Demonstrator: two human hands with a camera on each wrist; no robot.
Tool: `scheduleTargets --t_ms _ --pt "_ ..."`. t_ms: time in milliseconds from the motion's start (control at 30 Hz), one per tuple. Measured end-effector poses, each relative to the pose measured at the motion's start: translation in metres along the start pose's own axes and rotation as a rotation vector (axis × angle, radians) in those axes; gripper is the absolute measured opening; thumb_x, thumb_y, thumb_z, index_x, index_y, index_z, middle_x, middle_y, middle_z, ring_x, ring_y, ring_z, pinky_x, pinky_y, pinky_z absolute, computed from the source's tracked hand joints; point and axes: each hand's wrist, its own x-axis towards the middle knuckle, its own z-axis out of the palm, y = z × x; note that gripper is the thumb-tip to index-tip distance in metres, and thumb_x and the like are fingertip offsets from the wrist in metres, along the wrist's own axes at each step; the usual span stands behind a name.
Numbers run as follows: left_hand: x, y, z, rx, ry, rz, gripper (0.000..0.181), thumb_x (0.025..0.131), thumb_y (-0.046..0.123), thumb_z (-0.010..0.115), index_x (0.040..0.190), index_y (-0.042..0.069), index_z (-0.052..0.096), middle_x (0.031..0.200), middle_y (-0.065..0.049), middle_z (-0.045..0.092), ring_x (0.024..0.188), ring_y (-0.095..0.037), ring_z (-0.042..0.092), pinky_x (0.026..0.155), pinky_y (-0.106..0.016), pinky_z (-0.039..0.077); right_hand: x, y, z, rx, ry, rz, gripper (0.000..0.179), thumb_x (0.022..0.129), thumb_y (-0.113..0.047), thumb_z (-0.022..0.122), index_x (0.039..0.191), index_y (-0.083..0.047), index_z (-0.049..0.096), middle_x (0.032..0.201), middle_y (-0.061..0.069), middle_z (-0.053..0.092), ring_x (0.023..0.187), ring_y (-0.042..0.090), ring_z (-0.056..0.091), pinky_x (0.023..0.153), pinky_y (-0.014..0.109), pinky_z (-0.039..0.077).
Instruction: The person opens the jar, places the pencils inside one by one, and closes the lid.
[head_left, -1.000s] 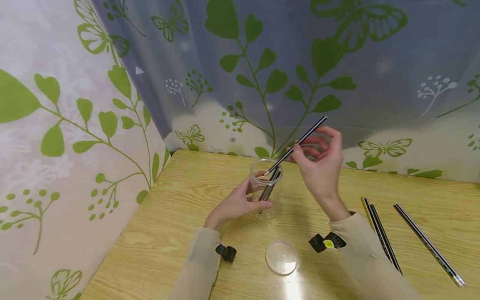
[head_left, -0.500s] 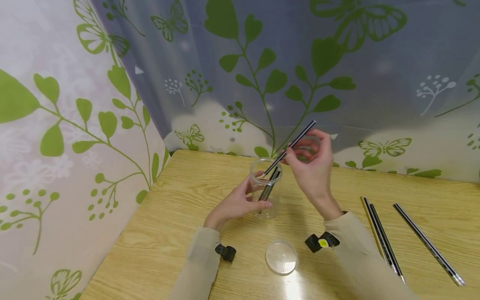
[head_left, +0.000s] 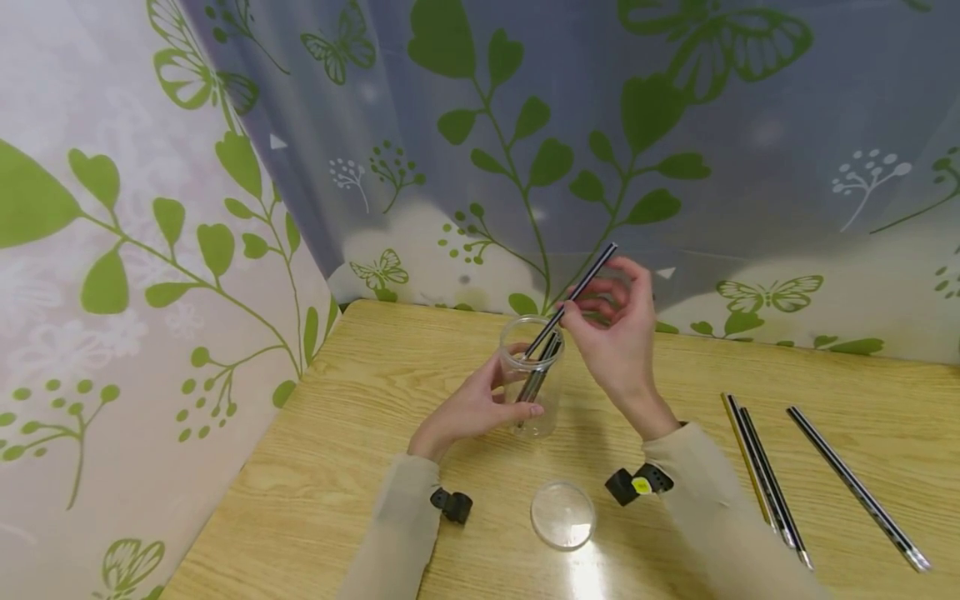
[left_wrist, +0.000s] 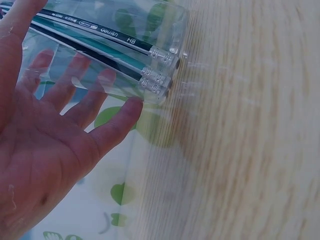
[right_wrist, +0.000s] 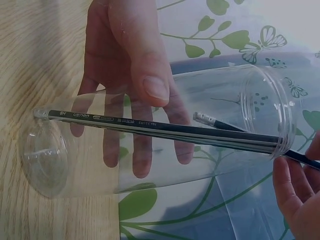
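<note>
While our right hand [head_left: 621,340] pinches the pencil [head_left: 588,277], we lower it deeper into the jar [head_left: 552,392].
Our left hand [head_left: 476,408] grips the jar; insertion looks partway done.

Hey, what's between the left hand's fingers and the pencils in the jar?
Just the clear wall of the jar. In the left wrist view, the fingers of the left hand are outside it, the pencils inside.

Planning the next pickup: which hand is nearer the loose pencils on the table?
Right. The right hand, pinching a pencil, is left of the loose pencils; the left hand is farther left, holding the jar.
</note>
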Motion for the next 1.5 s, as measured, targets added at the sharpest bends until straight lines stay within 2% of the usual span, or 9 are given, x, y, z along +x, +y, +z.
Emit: scheduleTargets --t_ms 100,200,367,500,700,867,1167,1400,1500 --pt "0.000 -0.001 0.000 -0.001 -0.005 0.011 0.083 0.089 0.026 0.082 0.154 0.042 0.034 0.155 0.002 0.049 0.148 -0.023 0.043 0.120 -0.054 0.038 0.000 0.001 0.000 -0.006 -0.004 0.007 0.076 0.082 0.021 0.063 0.146 -0.012 0.039 0.094 0.004 0.067 0.078 0.012 0.071 0.070 0.024 0.062" --pt "0.000 -0.001 0.000 -0.002 -0.006 0.014 0.083 0.089 0.025 0.082 0.154 0.043 0.034 0.154 0.003 0.050 0.148 -0.023 0.043 0.119 -0.053 0.039 -0.001 0.001 0.000 -0.026 -0.016 -0.001 0.087 0.082 0.020 0.062 0.155 -0.017 0.033 0.094 0.004 0.067 0.079 0.012 0.072 0.070 0.022 0.061" --pt "0.000 -0.003 0.000 -0.003 -0.004 0.011 0.083 0.089 0.024 0.082 0.154 0.043 0.033 0.154 0.003 0.050 0.148 -0.022 0.043 0.119 -0.054 0.039 -0.002 0.002 0.000 -0.050 -0.043 -0.023 0.088 0.083 0.019 0.063 0.156 -0.020 0.033 0.095 0.007 0.067 0.079 0.010 0.072 0.068 0.021 0.060" --pt "0.000 -0.003 -0.001 -0.005 -0.006 0.011 0.082 0.090 0.024 0.081 0.154 0.043 0.033 0.153 0.003 0.050 0.148 -0.022 0.042 0.119 -0.055 0.039 -0.002 0.004 -0.001 -0.060 -0.052 -0.032 0.079 0.083 0.019 0.065 0.149 -0.013 0.038 0.096 0.011 0.067 0.077 0.009 0.072 0.068 0.020 0.060" --pt "-0.001 -0.001 0.000 -0.004 -0.009 0.009 0.083 0.089 0.028 0.082 0.154 0.045 0.032 0.152 0.002 0.051 0.146 -0.021 0.043 0.119 -0.053 0.039 -0.004 0.005 -0.001 -0.082 -0.048 -0.048 0.060 0.085 0.016 0.065 0.139 0.000 0.044 0.097 0.005 0.064 0.077 0.008 0.071 0.068 0.019 0.060" --pt "-0.001 0.000 -0.001 -0.012 -0.012 0.001 0.083 0.089 0.028 0.082 0.153 0.046 0.033 0.150 0.000 0.051 0.143 -0.021 0.045 0.119 -0.053 0.039 -0.006 0.007 -0.003 -0.147 -0.067 -0.084 0.041 0.087 0.013 0.067 0.125 0.007 0.053 0.099 0.011 0.066 0.080 0.004 0.070 0.068 0.017 0.058" --pt "0.000 -0.003 -0.001 -0.008 -0.025 0.016 0.077 0.090 0.027 0.081 0.149 0.050 0.038 0.151 0.006 0.049 0.147 -0.020 0.041 0.118 -0.054 0.041 -0.009 0.011 -0.005 -0.248 -0.087 -0.087 0.021 0.089 0.007 0.071 0.108 0.007 0.064 0.096 0.011 0.068 0.084 0.001 0.068 0.070 0.014 0.056" --pt "-0.001 -0.003 -0.001 0.003 -0.015 0.007 0.079 0.089 0.029 0.082 0.152 0.046 0.036 0.154 0.006 0.048 0.150 -0.022 0.040 0.119 -0.054 0.039 -0.012 0.012 -0.007 -0.303 -0.099 -0.071 0.009 0.092 0.000 0.072 0.099 0.003 0.068 0.093 0.015 0.070 0.084 0.000 0.067 0.070 0.014 0.056" --pt "-0.001 -0.002 0.000 0.010 -0.013 0.003 0.078 0.090 0.028 0.081 0.149 0.052 0.036 0.155 0.007 0.047 0.150 -0.022 0.039 0.119 -0.055 0.038 -0.013 0.013 -0.008 -0.315 -0.108 -0.081 0.006 0.092 -0.001 0.072 0.095 0.003 0.069 0.092 0.014 0.069 0.084 -0.001 0.067 0.070 0.013 0.056"
